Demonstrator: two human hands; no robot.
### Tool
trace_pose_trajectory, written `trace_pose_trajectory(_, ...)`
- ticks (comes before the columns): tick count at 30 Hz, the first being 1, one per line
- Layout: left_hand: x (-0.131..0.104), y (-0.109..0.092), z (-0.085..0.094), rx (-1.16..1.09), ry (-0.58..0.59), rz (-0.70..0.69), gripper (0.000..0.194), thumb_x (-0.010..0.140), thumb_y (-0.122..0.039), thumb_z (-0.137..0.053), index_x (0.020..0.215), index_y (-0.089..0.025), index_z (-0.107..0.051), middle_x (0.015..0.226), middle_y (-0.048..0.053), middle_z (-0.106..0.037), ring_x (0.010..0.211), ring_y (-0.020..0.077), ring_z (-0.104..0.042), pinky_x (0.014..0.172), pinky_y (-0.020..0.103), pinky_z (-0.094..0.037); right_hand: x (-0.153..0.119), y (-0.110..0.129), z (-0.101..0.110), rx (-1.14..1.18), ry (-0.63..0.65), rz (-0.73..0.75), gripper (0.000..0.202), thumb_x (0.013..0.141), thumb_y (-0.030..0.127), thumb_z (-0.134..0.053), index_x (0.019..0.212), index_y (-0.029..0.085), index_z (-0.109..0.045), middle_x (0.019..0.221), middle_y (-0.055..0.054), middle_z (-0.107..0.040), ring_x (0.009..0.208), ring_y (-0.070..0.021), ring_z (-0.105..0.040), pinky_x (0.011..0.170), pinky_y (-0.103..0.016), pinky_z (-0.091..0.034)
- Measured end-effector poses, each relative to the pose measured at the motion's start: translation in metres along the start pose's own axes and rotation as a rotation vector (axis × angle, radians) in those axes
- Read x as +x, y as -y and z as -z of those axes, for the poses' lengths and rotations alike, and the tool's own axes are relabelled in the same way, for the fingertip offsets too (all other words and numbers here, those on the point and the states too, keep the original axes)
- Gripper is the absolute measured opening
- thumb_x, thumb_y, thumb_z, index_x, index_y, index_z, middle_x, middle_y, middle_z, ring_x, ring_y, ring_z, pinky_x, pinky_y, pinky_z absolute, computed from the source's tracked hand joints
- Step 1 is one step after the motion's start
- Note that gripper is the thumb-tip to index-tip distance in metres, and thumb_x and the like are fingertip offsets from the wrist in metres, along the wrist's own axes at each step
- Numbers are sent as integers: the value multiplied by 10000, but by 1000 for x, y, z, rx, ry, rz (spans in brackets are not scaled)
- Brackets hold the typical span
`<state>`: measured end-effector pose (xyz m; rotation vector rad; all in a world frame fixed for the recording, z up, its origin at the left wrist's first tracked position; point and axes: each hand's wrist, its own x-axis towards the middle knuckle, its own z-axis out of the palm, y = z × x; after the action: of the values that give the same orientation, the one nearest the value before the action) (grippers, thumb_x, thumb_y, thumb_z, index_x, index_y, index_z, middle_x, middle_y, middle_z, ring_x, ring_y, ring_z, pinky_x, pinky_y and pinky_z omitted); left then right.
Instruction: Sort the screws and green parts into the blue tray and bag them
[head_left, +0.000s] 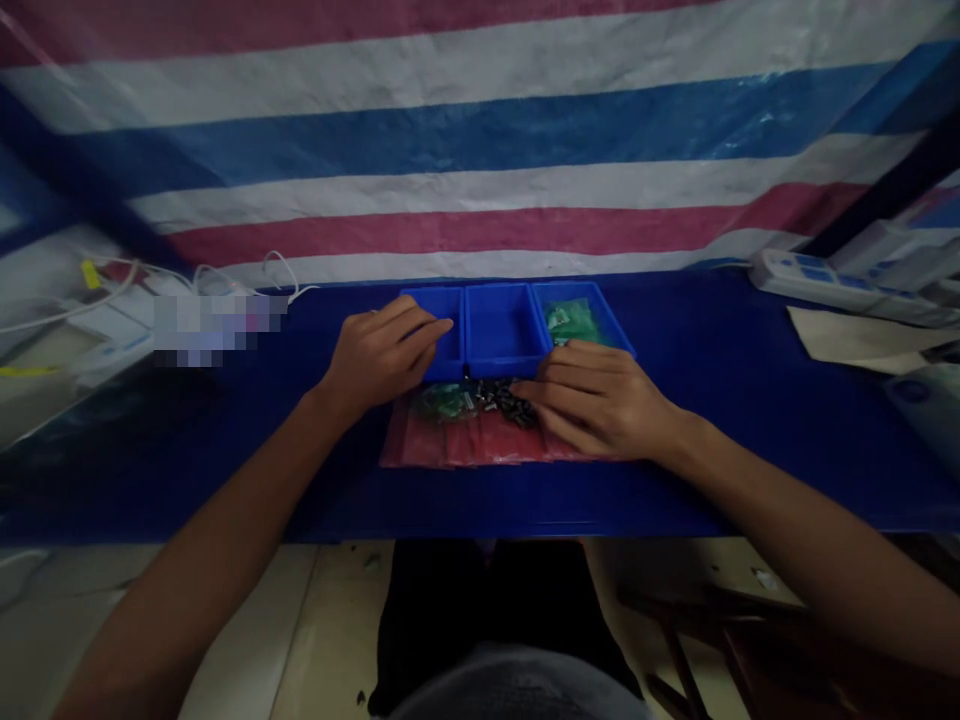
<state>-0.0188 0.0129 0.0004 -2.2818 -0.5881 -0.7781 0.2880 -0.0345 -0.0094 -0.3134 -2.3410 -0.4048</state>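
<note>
My left hand (386,350) is over the left blue tray (452,335), its fingers curled and pressed together; whatever they hold is hidden. At the right edge of a pile of small black and silver parts (512,402), my right hand (604,398) has its fingertips closed, and I cannot see what is between them. The pile lies on flat red plastic bags (469,442). Left of the pile is a clear bag with green contents (444,401). Behind my right hand, a green bag (571,320) sits in the right blue tray (616,325).
The middle blue tray (504,325) stands between the other two on the blue table (705,370). White cables (281,268) and boxes are at the left. A power strip (832,285) and a beige sheet (855,340) lie at the right. Striped sheeting (480,130) hangs behind.
</note>
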Motion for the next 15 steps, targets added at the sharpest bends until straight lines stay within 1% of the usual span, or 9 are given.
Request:
trace_pose_trajectory(5, 0, 0, -1, -10, 8, 3, 247, 1051, -103, -568, 1188, -204, -748, 944, 35, -815, 876, 211, -776, 653, 320, -544, 1, -1, 4, -18, -1, -20, 173, 1053, 110, -613, 1043, 108, -786, 806, -66, -764, 733, -191, -672, 675, -336, -561)
trace_pose_trajectory(9, -1, -1, -2, -39, 35, 32, 251, 1050, -121, -574, 1198, -222, -751, 968, 37, -816, 895, 218, -772, 667, 323, -532, 1, 0, 6, -12, 3, -18, 173, 1059, 122, -608, 1076, 131, -780, 811, -56, -764, 748, -193, -677, 697, -338, -572)
trace_pose_trajectory(11, -1, 0, -2, -64, 52, 44, 257, 1049, -130, -579, 1212, -233, -749, 991, 35, -816, 912, 217, -769, 678, 322, -525, 0, 0, 6, -2, -2, -20, 155, 1050, 116, -622, 1075, 119, -775, 811, -64, -764, 751, -199, -683, 689, -344, -573)
trace_pose_trajectory(15, -1, 1, -3, -101, 44, 35, 251, 1049, -122, -579, 1201, -221, -753, 992, 34, -813, 900, 214, -756, 677, 317, -521, 1, 1, 7, -2, 14, -12, 147, 1051, 118, -621, 1099, 122, -760, 814, -66, -766, 762, -204, -686, 686, -348, -575)
